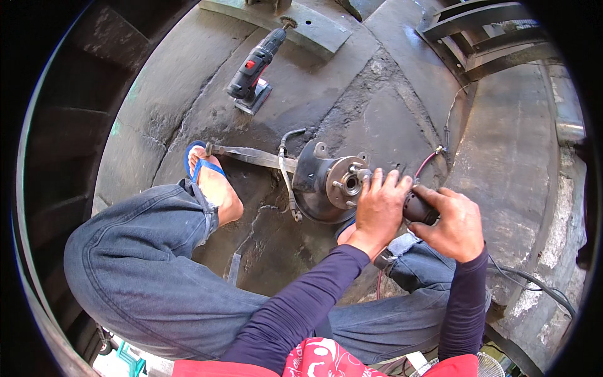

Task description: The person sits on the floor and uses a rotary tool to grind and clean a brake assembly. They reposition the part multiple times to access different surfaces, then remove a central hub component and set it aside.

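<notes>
On the floor between my feet lies a steering knuckle with a wheel hub [342, 182], its round studded face turned toward my right side. Behind the hub sits a dark dust shield [314, 210]. My right hand [455, 223] grips a dark, cylindrical power tool [419, 208] with vent slots, perhaps a grinder. Curled over the tool's front end is my left hand [380, 210], its fingertips close to the hub studs. That hand hides the working end, so I cannot tell whether it touches the hub.
A cordless drill [256, 69] with a wire brush stands on the worn floor beyond the hub. A metal plate [314, 31] lies at the far side, a black metal frame [483, 41] at far right. Cables [534, 279] run along the right. My sandalled foot [213, 185] is near the knuckle's arm.
</notes>
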`<state>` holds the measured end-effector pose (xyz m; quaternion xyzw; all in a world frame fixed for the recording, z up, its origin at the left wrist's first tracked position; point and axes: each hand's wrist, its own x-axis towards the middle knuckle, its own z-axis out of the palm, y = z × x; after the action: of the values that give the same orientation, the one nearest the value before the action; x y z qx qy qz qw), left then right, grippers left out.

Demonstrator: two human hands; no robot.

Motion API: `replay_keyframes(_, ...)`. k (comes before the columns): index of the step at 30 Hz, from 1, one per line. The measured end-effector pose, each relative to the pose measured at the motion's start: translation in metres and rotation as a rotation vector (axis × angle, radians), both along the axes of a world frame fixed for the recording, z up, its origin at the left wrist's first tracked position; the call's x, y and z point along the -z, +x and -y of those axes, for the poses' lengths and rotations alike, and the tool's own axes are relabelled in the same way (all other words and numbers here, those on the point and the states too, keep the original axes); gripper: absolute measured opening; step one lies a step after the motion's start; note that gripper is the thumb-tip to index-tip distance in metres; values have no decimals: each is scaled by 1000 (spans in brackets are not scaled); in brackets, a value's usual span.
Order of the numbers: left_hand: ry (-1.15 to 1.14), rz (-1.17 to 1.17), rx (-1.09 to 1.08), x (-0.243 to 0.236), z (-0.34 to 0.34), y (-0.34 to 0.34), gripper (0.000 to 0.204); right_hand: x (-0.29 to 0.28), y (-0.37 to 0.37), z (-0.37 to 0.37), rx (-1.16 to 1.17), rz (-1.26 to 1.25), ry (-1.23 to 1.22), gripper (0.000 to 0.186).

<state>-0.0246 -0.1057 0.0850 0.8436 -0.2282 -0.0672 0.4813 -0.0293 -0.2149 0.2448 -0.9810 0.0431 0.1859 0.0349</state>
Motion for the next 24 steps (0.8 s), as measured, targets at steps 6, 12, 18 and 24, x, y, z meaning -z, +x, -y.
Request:
replay_keyframes(6,-13,-1,52,15,-10,-13,42,15,-23,-11,0,2,-38,64)
replay_keyframes(12,-41,29,74,23,-20,-17,42,20,-36,-21,-8,42,-25,65)
replay_keyframes(18,-29,65,96,26,-25,-19,41,21,-39,-26,0,63,-32,63)
replay_keyframes(24,-33,55,102,21,-22,-18,43,17,-38,-24,-16,65,-22,65)
